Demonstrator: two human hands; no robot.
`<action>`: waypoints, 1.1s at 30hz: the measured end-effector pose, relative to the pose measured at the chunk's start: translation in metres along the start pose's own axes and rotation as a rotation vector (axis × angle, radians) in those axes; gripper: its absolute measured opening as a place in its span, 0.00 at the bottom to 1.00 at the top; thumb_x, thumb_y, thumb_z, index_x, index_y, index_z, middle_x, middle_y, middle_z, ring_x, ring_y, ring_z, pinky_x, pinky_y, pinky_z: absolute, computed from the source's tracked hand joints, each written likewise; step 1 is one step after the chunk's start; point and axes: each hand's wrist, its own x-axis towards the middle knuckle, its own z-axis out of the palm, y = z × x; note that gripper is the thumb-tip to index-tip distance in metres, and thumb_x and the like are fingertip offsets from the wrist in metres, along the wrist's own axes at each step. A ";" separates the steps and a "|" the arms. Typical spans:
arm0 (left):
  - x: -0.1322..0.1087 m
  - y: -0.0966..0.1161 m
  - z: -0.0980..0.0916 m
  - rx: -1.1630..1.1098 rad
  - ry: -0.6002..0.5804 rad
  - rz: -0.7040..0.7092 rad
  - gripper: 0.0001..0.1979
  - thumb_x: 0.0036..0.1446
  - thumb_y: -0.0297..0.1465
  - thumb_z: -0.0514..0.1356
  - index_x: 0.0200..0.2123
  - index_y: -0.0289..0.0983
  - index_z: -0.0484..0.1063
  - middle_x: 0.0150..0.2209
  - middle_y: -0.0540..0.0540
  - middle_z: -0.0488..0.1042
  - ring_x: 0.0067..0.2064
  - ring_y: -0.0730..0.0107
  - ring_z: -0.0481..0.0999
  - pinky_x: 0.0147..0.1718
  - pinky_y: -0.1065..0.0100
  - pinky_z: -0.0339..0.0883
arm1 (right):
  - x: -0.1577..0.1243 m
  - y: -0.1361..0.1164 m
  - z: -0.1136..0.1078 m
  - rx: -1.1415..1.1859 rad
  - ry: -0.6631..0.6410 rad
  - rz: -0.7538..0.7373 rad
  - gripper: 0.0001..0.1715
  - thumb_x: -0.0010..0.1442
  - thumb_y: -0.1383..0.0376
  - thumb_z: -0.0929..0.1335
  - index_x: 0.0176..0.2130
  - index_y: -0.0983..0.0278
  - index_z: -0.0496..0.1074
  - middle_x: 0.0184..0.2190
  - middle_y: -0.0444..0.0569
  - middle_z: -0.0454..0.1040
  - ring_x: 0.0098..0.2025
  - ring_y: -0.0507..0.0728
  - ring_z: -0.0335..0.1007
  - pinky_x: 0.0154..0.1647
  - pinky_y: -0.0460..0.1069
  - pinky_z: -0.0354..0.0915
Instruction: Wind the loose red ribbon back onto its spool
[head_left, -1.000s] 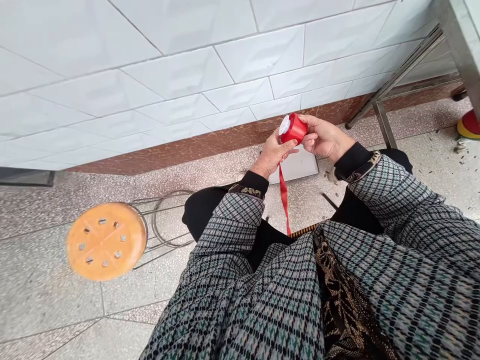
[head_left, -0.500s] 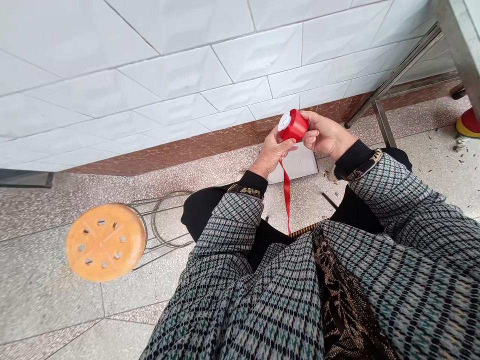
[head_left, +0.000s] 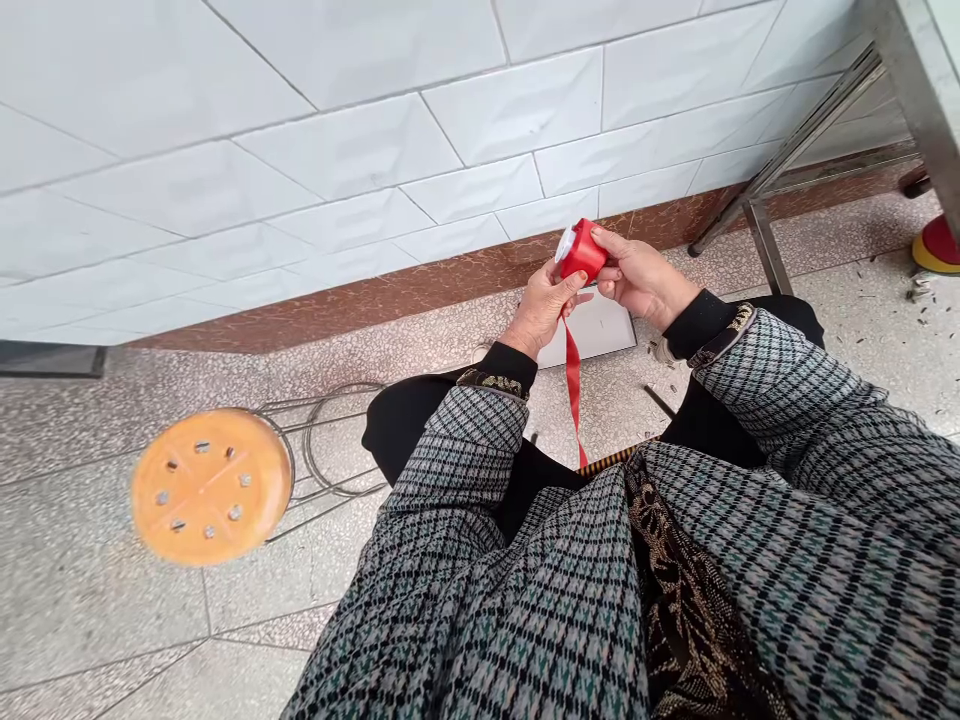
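A roll of red ribbon (head_left: 585, 254) with a white spool end is held up between both hands, near the foot of the wall. My left hand (head_left: 541, 308) is closed around its lower left side, thumb on the red face. With thumb and fingers my right hand (head_left: 643, 277) grips the roll's right side; some of its fingertips are hidden behind the roll. From under the left hand a loose tail of red ribbon (head_left: 573, 385) hangs down to my lap. Below and behind the hands, a pale flat box (head_left: 600, 332) lies on the floor.
An orange stool seat (head_left: 212, 487) with a wire frame (head_left: 330, 440) lies on its side at left. White wall tiles (head_left: 480, 60) rise ahead. Metal table legs (head_left: 769, 245) stand at right, near a red and yellow object (head_left: 941, 245). Dark bits litter the speckled floor.
The roll has turned and tilted slightly in my hands. My right hand has shifted a little left, its thumb now lying on the red ribbon. The hanging tail has barely moved.
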 end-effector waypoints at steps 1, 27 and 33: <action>0.001 0.000 -0.001 0.005 0.003 -0.006 0.32 0.43 0.51 0.78 0.42 0.38 0.71 0.25 0.57 0.71 0.22 0.81 0.67 0.43 0.60 0.79 | 0.001 -0.002 -0.001 0.002 0.010 0.008 0.11 0.70 0.60 0.73 0.41 0.62 0.70 0.21 0.36 0.63 0.17 0.44 0.47 0.16 0.41 0.54; -0.007 0.009 0.012 0.012 0.036 0.013 0.32 0.43 0.53 0.77 0.37 0.40 0.67 0.20 0.62 0.57 0.19 0.83 0.53 0.23 0.71 0.61 | 0.005 -0.011 -0.006 0.022 -0.004 0.118 0.15 0.68 0.56 0.75 0.46 0.61 0.71 0.21 0.35 0.63 0.15 0.44 0.48 0.13 0.40 0.52; -0.012 0.014 0.010 0.018 -0.036 -0.052 0.37 0.37 0.56 0.78 0.38 0.41 0.65 0.20 0.63 0.57 0.19 0.83 0.52 0.25 0.69 0.61 | 0.009 -0.027 -0.015 0.081 -0.082 0.297 0.13 0.70 0.58 0.73 0.46 0.63 0.71 0.21 0.36 0.66 0.14 0.43 0.46 0.11 0.39 0.52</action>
